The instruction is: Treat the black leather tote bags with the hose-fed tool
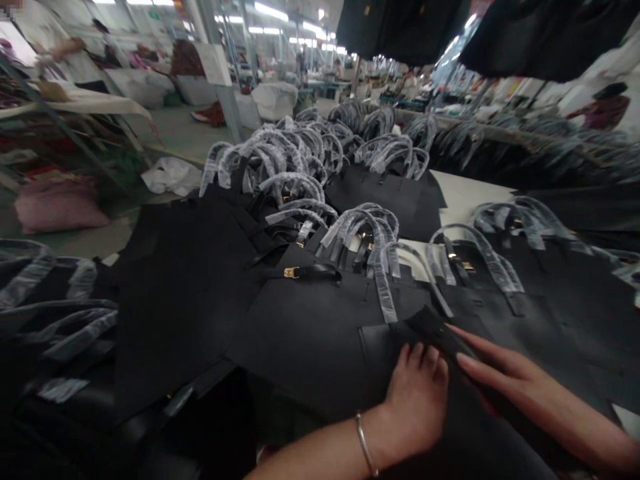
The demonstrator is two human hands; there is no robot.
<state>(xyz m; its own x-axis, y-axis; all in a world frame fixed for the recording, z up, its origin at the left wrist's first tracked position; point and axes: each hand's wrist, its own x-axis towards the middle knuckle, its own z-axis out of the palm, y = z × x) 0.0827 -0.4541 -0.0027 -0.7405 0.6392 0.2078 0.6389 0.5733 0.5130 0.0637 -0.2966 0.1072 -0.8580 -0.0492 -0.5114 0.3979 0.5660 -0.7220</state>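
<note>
- In the head view, the black piece (pixel 429 321) lies at the lower right, close to the wearer's body, its raised edge between both hands and over other flat black panels (pixel 305 320).
- The left hand (pixel 420 393), with a bracelet (pixel 367 445) at its wrist, has its fingers curled narrow over the piece; its thumb is hidden.
- The right hand (pixel 520 380) holds the piece's edge narrowly, thumb on top and forefinger stretched along it; the other fingers cannot be made out.
- The piece looks like smooth leather or a leather-like sheet: probably light, bendable yet fairly firm, unlikely to break but easily creased or scuffed.
- Its smooth face may slide a little, so the edge seems the best hold, with flat finger pads and no nails.
- Film-wrapped handles (pixel 384 273) and a gold buckle (pixel 291 272) lie beyond; the handles could snag a dragged corner, and the metal could scratch.
</note>
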